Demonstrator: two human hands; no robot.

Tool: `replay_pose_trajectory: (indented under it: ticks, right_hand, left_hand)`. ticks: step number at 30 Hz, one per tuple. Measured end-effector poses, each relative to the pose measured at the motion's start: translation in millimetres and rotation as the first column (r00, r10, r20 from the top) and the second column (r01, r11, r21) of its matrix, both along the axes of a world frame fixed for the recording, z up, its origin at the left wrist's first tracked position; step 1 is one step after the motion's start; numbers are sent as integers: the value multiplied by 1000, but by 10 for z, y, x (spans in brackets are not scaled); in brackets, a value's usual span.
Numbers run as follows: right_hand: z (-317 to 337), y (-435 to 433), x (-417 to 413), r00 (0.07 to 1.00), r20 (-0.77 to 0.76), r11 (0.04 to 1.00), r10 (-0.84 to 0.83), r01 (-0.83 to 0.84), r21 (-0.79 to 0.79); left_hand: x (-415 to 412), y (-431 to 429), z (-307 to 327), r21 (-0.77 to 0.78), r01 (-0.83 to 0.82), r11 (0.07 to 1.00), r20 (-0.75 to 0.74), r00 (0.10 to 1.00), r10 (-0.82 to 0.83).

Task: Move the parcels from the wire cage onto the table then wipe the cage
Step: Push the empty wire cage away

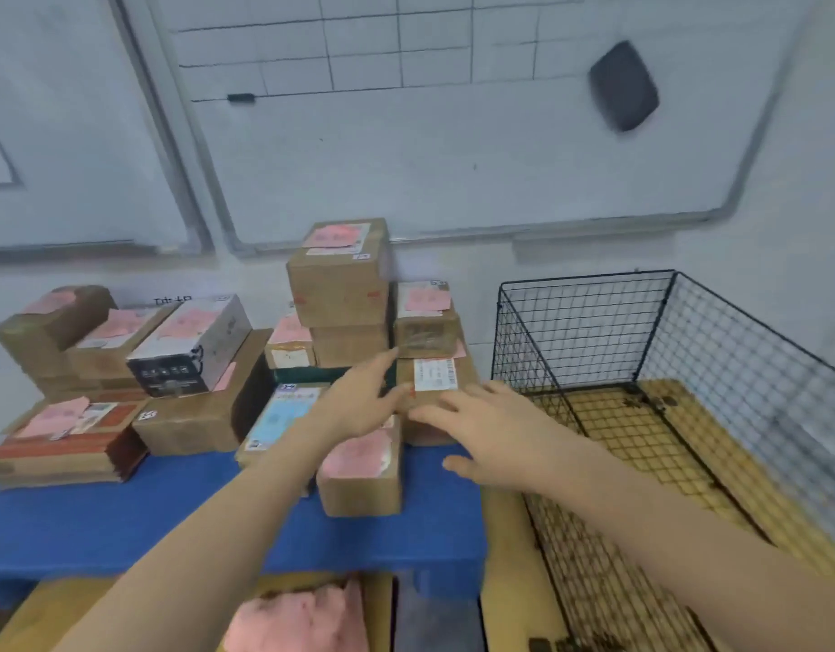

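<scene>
Head view | left hand [359, 407] and right hand [481, 435] are reaching with fingers spread, holding nothing, fingertips meeting the white-labelled cardboard parcel [434, 392] | boxy brown parcels are sitting stacked on the blue table [124, 520] | black wire cage [641, 331] is standing right, on yellow boards.

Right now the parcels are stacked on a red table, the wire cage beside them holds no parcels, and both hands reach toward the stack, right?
Not quite. The head view shows the table is blue, not red. The rest holds: parcels stacked, wire cage without parcels, left hand and right hand reaching.
</scene>
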State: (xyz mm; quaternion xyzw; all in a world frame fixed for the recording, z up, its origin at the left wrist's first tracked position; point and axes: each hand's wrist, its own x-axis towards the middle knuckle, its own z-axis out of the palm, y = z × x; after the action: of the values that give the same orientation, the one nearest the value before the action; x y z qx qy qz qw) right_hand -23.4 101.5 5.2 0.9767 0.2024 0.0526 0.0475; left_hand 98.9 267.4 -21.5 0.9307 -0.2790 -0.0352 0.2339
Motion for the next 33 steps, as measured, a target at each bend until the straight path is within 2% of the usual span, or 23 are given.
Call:
replay_pose_trajectory:
  ticks: [5, 8, 11, 14, 17, 20, 25, 29, 33]
  right_hand:
    - [277, -1196, -238, 969, 60, 971, -240, 240, 16]
    - [326, -1881, -280, 935, 69, 937, -347, 348, -7]
    - [265, -2480, -264, 911, 52, 911, -408, 411, -44]
    - [164, -3102, -206, 877, 36, 875, -479, 480, -61]
    - [35, -3665, -96, 838, 28, 833, -546, 546, -87]
    - [-145, -4033, 32, 806, 19, 798, -591, 588, -133]
    - [-425, -4267, 152, 775, -52, 775, -630, 624, -101]
    - [-501, -4299, 210, 735, -124, 737, -667, 675, 34]
    - [-491, -4306, 234, 729, -105, 729, -676, 683, 52]
  left_hand:
    - [-120, -1207, 194, -100, 122, 988, -24, 992, -125]
    - [-222, -1875, 218, -64, 138, 988, -26, 990, -140]
    - [-215, -2437, 171, 8, 61, 998, -71, 996, -60]
    - [-127, -2815, 64, 125, -94, 988, -112, 988, 108]
    - [-94, -2994, 4, 170, -263, 950, -66, 958, 278]
    - [-97, -3053, -24, 167, -373, 913, 17, 927, 376]
    - [-67, -3111, -53, 223, -452, 864, 20, 888, 459]
    - [-30, -3087, -100, 259, -484, 836, 96, 874, 476]
    - [1, -3017, -153, 228, -506, 832, 64, 860, 506]
